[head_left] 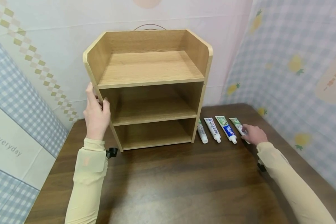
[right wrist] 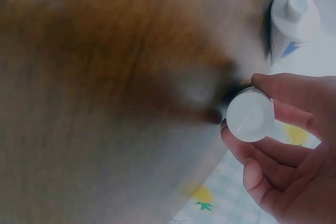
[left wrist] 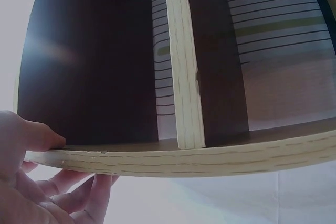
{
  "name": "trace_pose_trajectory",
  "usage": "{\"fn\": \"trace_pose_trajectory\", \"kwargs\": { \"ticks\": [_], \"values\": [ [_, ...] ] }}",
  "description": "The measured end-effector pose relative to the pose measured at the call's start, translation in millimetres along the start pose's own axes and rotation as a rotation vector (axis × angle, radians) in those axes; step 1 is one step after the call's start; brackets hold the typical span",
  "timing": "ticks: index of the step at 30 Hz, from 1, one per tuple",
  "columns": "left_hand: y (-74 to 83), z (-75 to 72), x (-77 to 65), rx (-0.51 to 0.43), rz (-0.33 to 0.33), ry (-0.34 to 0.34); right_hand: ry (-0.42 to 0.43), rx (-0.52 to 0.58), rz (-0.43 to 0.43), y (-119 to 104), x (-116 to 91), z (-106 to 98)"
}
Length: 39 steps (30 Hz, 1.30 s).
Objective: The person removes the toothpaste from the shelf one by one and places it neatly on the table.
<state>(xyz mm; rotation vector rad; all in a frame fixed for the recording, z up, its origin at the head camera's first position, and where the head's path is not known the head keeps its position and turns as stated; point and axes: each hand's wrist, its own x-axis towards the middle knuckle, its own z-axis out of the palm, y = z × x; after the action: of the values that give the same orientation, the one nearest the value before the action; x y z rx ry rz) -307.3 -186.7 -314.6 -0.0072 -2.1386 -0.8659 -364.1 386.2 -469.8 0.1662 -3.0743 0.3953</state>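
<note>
A wooden shelf [head_left: 145, 84] with two compartments under an open top stands upright on the table. My left hand [head_left: 97, 116] grips the front edge of its left side panel, thumb on the inner side and fingers outside; the left wrist view shows the same hand [left wrist: 50, 179] on the edge. At the far right, my right hand [head_left: 254, 134] pinches the rightmost toothpaste tube [head_left: 236, 123], which lies on the table. In the right wrist view its white cap [right wrist: 251, 115] faces the camera between thumb and fingers.
Beside the shelf lie a white tube [head_left: 202, 133], a white toothpaste tube with blue lettering [head_left: 212, 129] and a green-and-blue one [head_left: 226, 128], in a row. The brown table [head_left: 168, 186] meets patterned cloth walls [head_left: 291, 77] behind and at the sides.
</note>
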Motion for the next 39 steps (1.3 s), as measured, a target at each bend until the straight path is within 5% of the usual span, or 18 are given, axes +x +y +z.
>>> {"fn": "trace_pose_trajectory", "kwargs": {
  "ticks": [16, 39],
  "values": [
    [-0.3, 1.3, -0.9, -0.007, -0.005, 0.003, 0.090, -0.042, -0.003, -14, 12, 11],
    [0.1, 0.6, -1.1, 0.002, -0.006, -0.010, 0.022, -0.047, 0.013, -14, 11, 11]
  ]
}}
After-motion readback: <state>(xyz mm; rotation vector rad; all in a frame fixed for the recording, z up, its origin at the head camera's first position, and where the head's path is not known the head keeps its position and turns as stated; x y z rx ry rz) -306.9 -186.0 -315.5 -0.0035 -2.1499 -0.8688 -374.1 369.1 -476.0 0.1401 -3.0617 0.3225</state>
